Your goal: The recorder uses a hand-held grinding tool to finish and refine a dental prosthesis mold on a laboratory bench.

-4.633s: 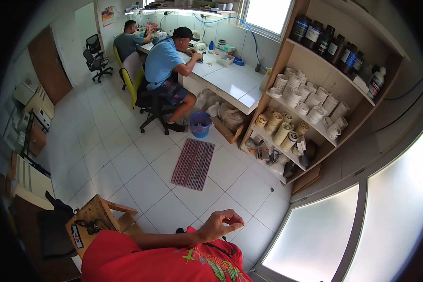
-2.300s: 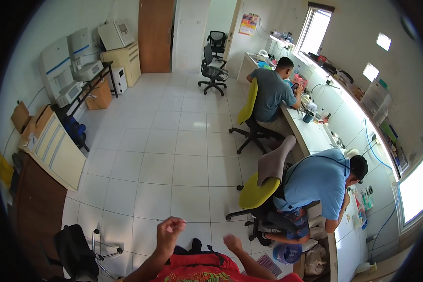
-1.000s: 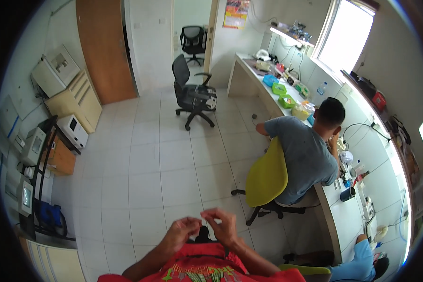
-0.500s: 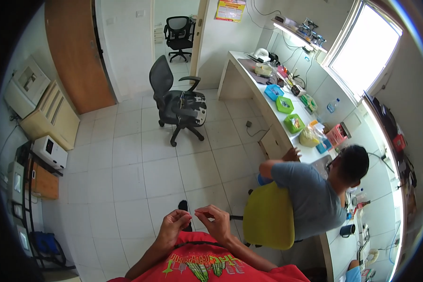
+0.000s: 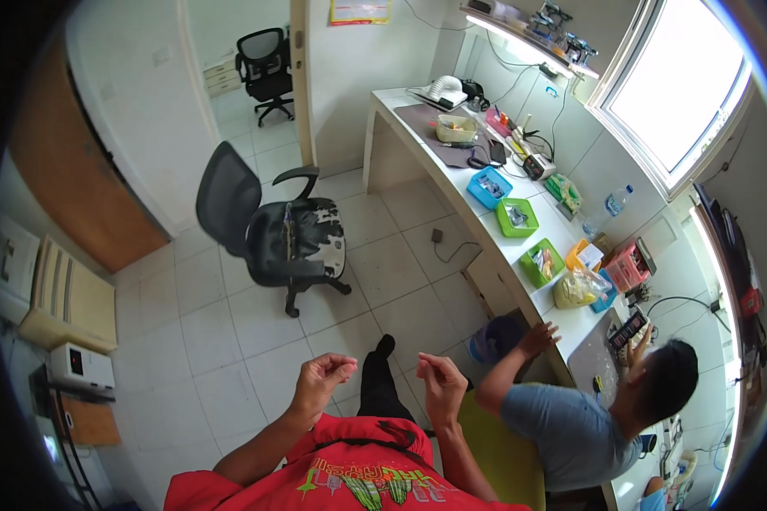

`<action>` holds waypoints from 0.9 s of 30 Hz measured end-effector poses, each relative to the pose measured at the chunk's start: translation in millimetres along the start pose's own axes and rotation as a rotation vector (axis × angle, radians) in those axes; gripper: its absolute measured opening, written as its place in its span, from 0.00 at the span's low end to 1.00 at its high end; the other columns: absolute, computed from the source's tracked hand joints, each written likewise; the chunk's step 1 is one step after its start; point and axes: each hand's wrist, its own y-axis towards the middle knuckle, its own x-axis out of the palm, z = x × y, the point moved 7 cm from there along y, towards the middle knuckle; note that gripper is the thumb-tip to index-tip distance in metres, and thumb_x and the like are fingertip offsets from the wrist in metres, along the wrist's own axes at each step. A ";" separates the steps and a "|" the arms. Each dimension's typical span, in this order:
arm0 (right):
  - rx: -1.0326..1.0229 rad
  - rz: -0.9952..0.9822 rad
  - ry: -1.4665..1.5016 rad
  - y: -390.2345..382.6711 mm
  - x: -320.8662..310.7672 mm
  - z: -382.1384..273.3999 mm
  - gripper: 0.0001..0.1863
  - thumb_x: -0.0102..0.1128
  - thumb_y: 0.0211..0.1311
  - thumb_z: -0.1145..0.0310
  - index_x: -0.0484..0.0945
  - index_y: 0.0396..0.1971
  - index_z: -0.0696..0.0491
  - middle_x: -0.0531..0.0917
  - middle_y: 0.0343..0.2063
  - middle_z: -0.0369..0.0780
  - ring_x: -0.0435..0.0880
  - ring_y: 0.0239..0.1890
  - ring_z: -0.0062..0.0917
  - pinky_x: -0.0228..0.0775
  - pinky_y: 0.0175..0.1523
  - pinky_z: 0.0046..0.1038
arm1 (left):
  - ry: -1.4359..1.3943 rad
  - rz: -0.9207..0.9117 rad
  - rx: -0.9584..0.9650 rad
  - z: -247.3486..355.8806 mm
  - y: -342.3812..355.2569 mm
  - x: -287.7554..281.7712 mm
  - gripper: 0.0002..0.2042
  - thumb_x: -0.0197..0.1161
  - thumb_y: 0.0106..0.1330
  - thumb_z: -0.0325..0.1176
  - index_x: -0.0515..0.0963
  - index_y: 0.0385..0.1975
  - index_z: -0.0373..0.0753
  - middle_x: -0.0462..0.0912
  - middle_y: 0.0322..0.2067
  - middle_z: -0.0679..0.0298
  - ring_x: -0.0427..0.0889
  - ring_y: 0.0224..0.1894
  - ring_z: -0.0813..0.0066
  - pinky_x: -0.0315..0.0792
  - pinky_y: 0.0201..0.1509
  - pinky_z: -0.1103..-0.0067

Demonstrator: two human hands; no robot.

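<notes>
In front of my red shirt (image 5: 349, 473), my left hand (image 5: 318, 385) is raised with thumb and fingertips pinched together. Level with it, a gap away, my right hand (image 5: 443, 387) is also closed, its fingers curled against the thumb. Whatever either pinch may hold is too small to make out. Below and between the hands shows my dark trouser leg (image 5: 382, 393) with a black shoe (image 5: 385, 345) on the tiled floor. Nearest to my right hand are a blue bucket (image 5: 496, 341) and a yellow-green chair (image 5: 494, 443).
A co-worker in a grey shirt (image 5: 567, 434) sits at the long white bench (image 5: 486, 223) on the right. Green trays (image 5: 516, 218) and a blue tray (image 5: 489, 187) stand on it. Ahead is a worn black office chair (image 5: 294, 230), near a doorway. Cabinets (image 5: 72, 298) line the left.
My hands have moved apart, the right one shifting rightward. I have stepped forward, so the black chair and bench look nearer. My leg now shows farther out.
</notes>
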 end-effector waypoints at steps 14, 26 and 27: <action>0.004 -0.011 -0.112 318.8 18.7 39.9 0.06 0.60 0.64 0.78 0.84 0.38 0.58 0.79 0.27 0.36 0.80 0.28 0.16 0.73 0.36 0.19 | 0.029 -0.009 0.050 60.0 299.7 81.8 0.06 0.65 0.65 0.25 0.80 0.39 0.34 0.83 0.34 0.66 0.79 0.33 0.85 0.75 0.40 0.86; 0.302 0.174 0.032 456.2 37.4 138.5 0.05 0.64 0.64 0.72 0.82 0.34 0.58 0.83 0.22 0.35 0.80 0.26 0.14 0.72 0.33 0.18 | 0.123 -0.135 0.013 60.7 570.9 116.4 0.04 0.65 0.65 0.24 0.78 0.36 0.33 0.82 0.32 0.65 0.81 0.34 0.81 0.79 0.41 0.83; 0.323 0.172 0.027 470.6 43.1 142.5 0.06 0.64 0.64 0.71 0.82 0.34 0.58 0.82 0.22 0.35 0.79 0.25 0.14 0.71 0.33 0.18 | 0.122 -0.159 0.020 63.1 593.0 121.5 0.04 0.64 0.65 0.24 0.78 0.36 0.33 0.82 0.32 0.64 0.81 0.34 0.81 0.79 0.41 0.83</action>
